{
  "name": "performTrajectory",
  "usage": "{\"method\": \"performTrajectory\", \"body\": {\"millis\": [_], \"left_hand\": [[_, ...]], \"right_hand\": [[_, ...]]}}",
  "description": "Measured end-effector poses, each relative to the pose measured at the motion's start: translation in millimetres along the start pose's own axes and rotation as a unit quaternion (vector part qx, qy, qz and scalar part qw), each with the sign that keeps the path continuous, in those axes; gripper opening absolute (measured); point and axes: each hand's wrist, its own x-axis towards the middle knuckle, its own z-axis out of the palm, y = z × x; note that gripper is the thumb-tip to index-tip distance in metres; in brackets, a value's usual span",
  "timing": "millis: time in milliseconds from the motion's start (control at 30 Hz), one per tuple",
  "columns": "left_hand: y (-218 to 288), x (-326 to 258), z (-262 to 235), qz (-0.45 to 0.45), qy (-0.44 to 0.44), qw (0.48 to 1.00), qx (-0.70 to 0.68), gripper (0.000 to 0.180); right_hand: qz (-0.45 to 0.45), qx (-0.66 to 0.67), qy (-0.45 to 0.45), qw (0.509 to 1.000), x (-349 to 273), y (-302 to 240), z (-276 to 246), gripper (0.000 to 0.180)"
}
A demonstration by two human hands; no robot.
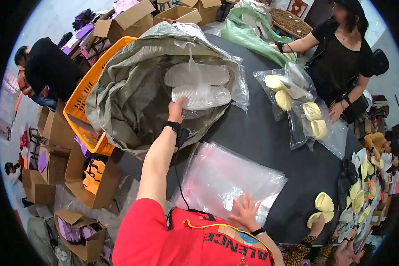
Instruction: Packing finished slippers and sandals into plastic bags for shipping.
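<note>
My left hand point(176, 111) is closing around the near left end of a clear-bagged pair of pale slippers point(201, 98). The pair is lying over the mouth of a big grey-green sack point(119, 99), which is sitting partly against an orange crate point(85, 91). The slippers are lying side by side, one beyond the other, their long axis running roughly left to right, so my left arm is reaching them from the near side, at one end. They are lying ahead of my right hand point(246, 213) and to its left, well apart from it. That right hand is holding nothing; it is spreading its fingers wide over the near right part of a stack of clear bags point(221, 173) on the dark desk point(312, 173). The stack is lying between me and the slippers.

Some of my left fingers are hiding behind the slipper's end, so I am not making out how much they are gripping, slipper or only plastic. Glare is blurring the bag's edges, and folds are hiding the sack's depths. I cannot tell whether my right palm is pressing or just hovering. My shirt point(142, 235) is covering part of my right forearm.
</note>
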Motion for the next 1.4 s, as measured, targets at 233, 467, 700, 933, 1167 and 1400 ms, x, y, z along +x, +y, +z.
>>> {"method": "performTrajectory", "body": {"millis": [233, 467, 700, 933, 1167, 1400], "left_hand": [[91, -95, 12, 0.305, -0.077, 0.949, 0.021, 0.022], [162, -243, -12, 0.539, -0.103, 0.758, 0.352, 0.028], [61, -349, 9, 0.393, -0.460, 0.626, 0.491, 0.029], [-11, -284, -55, 0.204, -0.329, 0.738, 0.554, 0.018], [-38, -229, -127, 0.128, -0.178, 0.873, 0.435, 0.029], [-28, -234, -80, 0.103, -0.156, 0.816, 0.547, 0.056]], "right_hand": [[0.021, 0.054, 0.013, 0.998, -2, -2, 1, 0.082], [0.021, 0.049, 0.020, 0.998, -10, -1, 5, 0.081], [0.100, 0.436, 0.060, 0.893, 12, 39, 39, 0.067], [0.245, 0.719, 0.101, 0.643, 2, 23, -30, 0.061], [0.282, 0.683, 0.021, 0.673, -18, 5, -16, 0.050], [0.293, 0.695, 0.055, 0.654, -9, 6, -6, 0.022]]}}
